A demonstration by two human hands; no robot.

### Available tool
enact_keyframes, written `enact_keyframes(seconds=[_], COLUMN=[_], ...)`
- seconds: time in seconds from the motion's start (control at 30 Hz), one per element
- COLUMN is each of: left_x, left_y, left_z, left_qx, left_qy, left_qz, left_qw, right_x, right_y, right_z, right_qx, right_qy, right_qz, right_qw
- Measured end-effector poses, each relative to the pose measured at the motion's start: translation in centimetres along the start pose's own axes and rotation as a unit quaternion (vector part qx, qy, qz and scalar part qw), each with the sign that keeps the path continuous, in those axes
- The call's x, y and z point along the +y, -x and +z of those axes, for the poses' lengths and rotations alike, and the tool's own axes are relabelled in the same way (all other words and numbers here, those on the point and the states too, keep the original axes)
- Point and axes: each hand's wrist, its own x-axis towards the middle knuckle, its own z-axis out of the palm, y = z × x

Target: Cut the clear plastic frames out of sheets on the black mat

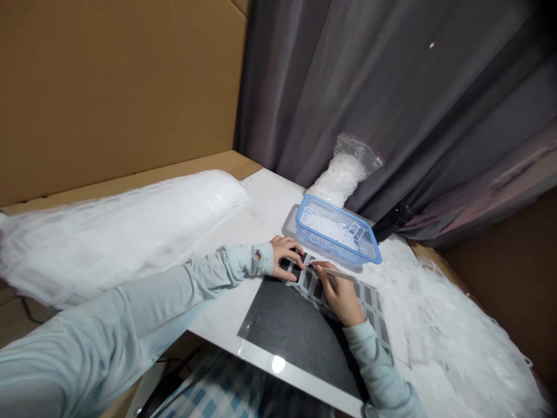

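A clear sheet of small grey rectangular pieces (369, 297) lies on the white table, partly over a dark grey mat (291, 325). My left hand (286, 254) presses its fingers flat on the sheet's far end. My right hand (342, 293) rests on the sheet's middle, fingers pinched round a thin light stick-like tool (337, 271) whose tip points toward the left hand.
A blue plastic basket (337, 231) holding white bits stands just beyond the hands. A clear bag of white scraps (342, 174) leans against the grey curtain. A loose white scrap pile (452, 342) covers the right. A long white bundle (113, 232) lies left, before a cardboard wall.
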Motion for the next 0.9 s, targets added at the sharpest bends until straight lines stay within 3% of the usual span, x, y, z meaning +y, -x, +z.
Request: enact_keyframes(seconds=[0.5,0.7,0.83,0.9], left_x=[0.0,-0.1,-0.1,0.0], left_y=[0.0,0.0,0.0,0.0], left_z=[0.0,0.0,0.0,-0.1], left_qx=[-0.004,-0.002,-0.005,-0.002], left_qy=[0.000,-0.001,0.004,0.003], left_qz=[-0.001,-0.004,-0.011,-0.013], left_qw=[1.000,1.000,1.000,1.000], right_x=[0.3,3.3,5.9,6.3], right_y=[-0.1,-0.1,0.5,0.8], right_z=[-0.2,-1.7,-3.8,-4.4], right_qx=[0.003,0.101,0.195,0.211], right_qy=[0.016,0.098,0.192,0.193], right_qz=[-0.009,0.024,0.095,0.126], right_qw=[1.000,0.990,0.957,0.950])
